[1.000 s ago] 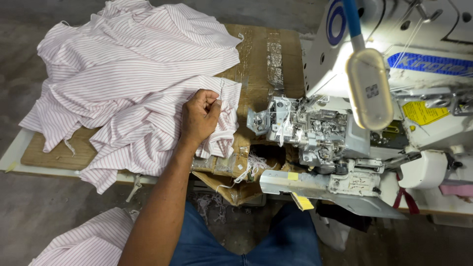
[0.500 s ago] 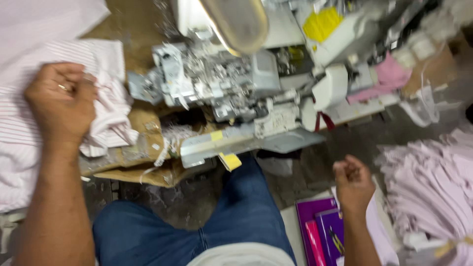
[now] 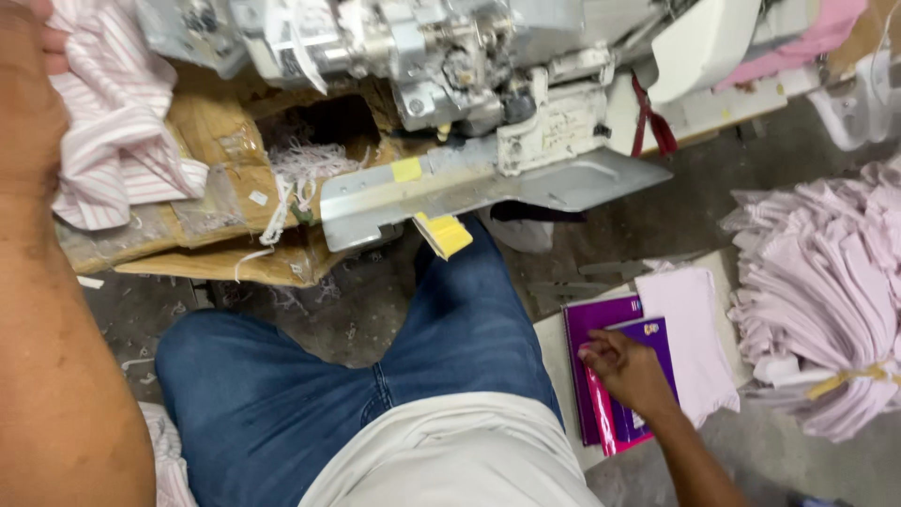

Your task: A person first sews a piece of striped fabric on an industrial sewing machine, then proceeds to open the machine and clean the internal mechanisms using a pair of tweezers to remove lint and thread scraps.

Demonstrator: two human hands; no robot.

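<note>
- Low at right, right hand (image 3: pixel 627 368) resting curled fingers (image 3: pixel 597 349) on purple notebooks (image 3: pixel 610 324), beside pale pink cloth (image 3: pixel 693 329).
- Left hand (image 3: pixel 33 56) against striped fabric (image 3: pixel 117 141); finger state impossible to tell.

Grey concrete floor (image 3: pixel 685 225), dusty, littered with thread scraps and lint under the machine. An industrial sewing machine (image 3: pixel 441 56) in grey and white metal fills the top of the view, its flat steel plate (image 3: pixel 488 188) jutting out over worn brown cardboard (image 3: pixel 221 141). At right, a tied bundle of pale pink fabric pieces (image 3: pixel 826 300) sits just beside a low white board (image 3: pixel 556 361); light is even and dim.
</note>
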